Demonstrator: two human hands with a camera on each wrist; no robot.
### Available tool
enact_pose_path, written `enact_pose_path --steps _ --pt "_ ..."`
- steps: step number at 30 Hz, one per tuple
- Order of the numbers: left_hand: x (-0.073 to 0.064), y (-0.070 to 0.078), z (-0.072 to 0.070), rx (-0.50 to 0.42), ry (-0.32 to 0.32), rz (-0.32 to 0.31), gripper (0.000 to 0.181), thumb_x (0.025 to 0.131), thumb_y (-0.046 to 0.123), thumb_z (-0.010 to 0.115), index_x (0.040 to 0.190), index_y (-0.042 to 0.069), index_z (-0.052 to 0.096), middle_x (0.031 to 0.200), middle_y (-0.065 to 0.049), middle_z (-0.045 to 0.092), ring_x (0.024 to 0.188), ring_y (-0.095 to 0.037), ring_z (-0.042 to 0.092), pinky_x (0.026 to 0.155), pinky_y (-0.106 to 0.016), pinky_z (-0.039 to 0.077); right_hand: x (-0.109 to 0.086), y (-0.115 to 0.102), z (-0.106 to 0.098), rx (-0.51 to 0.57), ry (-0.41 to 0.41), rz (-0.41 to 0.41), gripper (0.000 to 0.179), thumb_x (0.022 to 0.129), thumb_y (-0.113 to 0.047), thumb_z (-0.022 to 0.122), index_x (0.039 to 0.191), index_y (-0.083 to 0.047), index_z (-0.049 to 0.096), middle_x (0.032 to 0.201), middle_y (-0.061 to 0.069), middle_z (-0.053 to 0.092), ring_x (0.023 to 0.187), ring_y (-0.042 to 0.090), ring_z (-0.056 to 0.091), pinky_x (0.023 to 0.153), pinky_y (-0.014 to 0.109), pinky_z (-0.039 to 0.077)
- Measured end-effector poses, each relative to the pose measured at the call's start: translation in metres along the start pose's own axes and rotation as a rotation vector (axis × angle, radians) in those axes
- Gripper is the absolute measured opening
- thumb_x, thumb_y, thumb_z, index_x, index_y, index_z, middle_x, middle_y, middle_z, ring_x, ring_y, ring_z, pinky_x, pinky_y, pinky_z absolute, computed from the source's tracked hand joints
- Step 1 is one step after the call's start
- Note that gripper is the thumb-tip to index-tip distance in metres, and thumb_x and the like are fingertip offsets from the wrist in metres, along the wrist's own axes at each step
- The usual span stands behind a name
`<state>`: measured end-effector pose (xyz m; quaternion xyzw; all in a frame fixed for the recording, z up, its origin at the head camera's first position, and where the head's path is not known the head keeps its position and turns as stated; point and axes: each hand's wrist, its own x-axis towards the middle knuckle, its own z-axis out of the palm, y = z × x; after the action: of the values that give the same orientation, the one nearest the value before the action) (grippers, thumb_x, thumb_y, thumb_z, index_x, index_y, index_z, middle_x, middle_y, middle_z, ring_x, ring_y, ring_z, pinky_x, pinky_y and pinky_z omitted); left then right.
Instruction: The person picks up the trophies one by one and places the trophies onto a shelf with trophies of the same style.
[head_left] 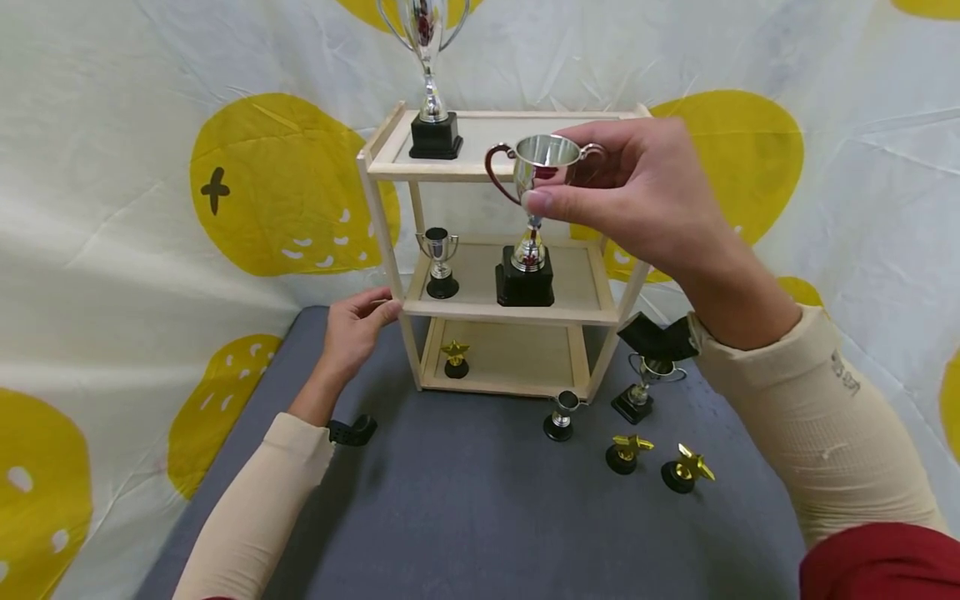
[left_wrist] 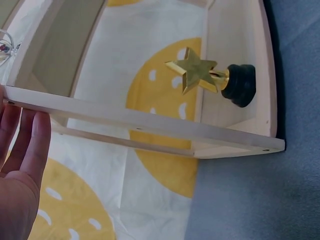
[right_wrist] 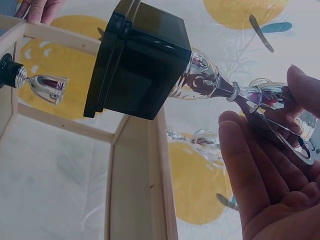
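Note:
My right hand (head_left: 652, 192) pinches a silver two-handled trophy cup (head_left: 528, 237) by its bowl, thumb in front. The trophy is upright, and its black square base (right_wrist: 145, 60) overlaps the middle tier of a wooden three-tier shelf (head_left: 510, 315) in the head view. With thumb and fingers, my left hand (head_left: 354, 332) holds the shelf's left front post (left_wrist: 125, 120) at middle-tier height. A small silver trophy (head_left: 441, 265) stands on the left of that tier. Below it, on the bottom tier, is a gold star trophy (left_wrist: 197, 72). A large silver trophy (head_left: 433, 83) occupies the top tier's left end.
On the grey table (head_left: 465, 500), right of the shelf's front, stand a small silver cup (head_left: 560, 415), a two-handled trophy (head_left: 637, 393) and two gold star trophies, one nearer the shelf (head_left: 626, 452) and one farther right (head_left: 684, 469). A patterned curtain (head_left: 247, 50) hangs behind.

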<state>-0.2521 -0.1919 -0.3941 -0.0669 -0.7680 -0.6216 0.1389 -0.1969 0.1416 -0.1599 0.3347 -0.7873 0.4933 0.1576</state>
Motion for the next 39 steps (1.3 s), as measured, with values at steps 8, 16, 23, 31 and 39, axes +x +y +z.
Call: enact_pose_path --steps 8,16,23,31,39 --pt "0.0 0.002 -0.001 0.002 0.001 0.003 0.034 0.098 0.01 0.072 0.129 -0.005 0.07 0.125 -0.029 0.069 0.089 0.004 0.071 0.084 -0.014 0.061 0.002 -0.003 0.0 -0.024 0.002 -0.001 0.03 0.084 -0.007 0.087 0.112 -0.002 0.079 0.089 -0.005 0.078 0.078 0.014 0.075 0.073 0.016 0.061" --pt "0.0 0.001 0.001 -0.009 -0.013 0.009 0.034 0.099 0.011 0.072 0.129 -0.004 0.071 0.126 -0.029 0.069 0.09 0.003 0.071 0.085 -0.015 0.061 0.007 -0.003 0.001 0.007 -0.001 -0.006 0.033 0.084 -0.006 0.087 0.115 -0.001 0.078 0.091 -0.004 0.079 0.078 0.014 0.075 0.073 0.017 0.061" --pt "0.0 -0.001 0.0 -0.006 -0.001 -0.003 0.035 0.099 0.012 0.072 0.13 -0.004 0.07 0.126 -0.028 0.07 0.089 0.004 0.071 0.085 -0.015 0.061 0.01 -0.002 0.003 0.038 -0.009 0.001 0.031 0.084 -0.004 0.086 0.113 0.0 0.079 0.09 -0.002 0.079 0.077 0.016 0.075 0.073 0.018 0.062" --pt "0.0 0.0 0.001 -0.021 -0.001 0.0 0.034 0.099 0.01 0.071 0.13 -0.004 0.07 0.125 -0.029 0.069 0.09 0.003 0.071 0.085 -0.015 0.061 0.012 -0.003 0.001 0.008 0.004 0.006 0.029 0.084 -0.005 0.086 0.112 -0.001 0.079 0.09 -0.002 0.079 0.076 0.017 0.073 0.073 0.017 0.061" --pt "0.0 -0.002 0.001 -0.018 0.004 -0.005 0.035 0.099 0.011 0.071 0.13 -0.004 0.07 0.126 -0.029 0.069 0.09 0.004 0.072 0.086 -0.015 0.061 0.016 -0.004 -0.003 -0.007 0.015 -0.016 0.023 0.085 -0.006 0.086 0.106 -0.003 0.08 0.086 -0.001 0.076 0.073 0.017 0.068 0.071 0.017 0.059"
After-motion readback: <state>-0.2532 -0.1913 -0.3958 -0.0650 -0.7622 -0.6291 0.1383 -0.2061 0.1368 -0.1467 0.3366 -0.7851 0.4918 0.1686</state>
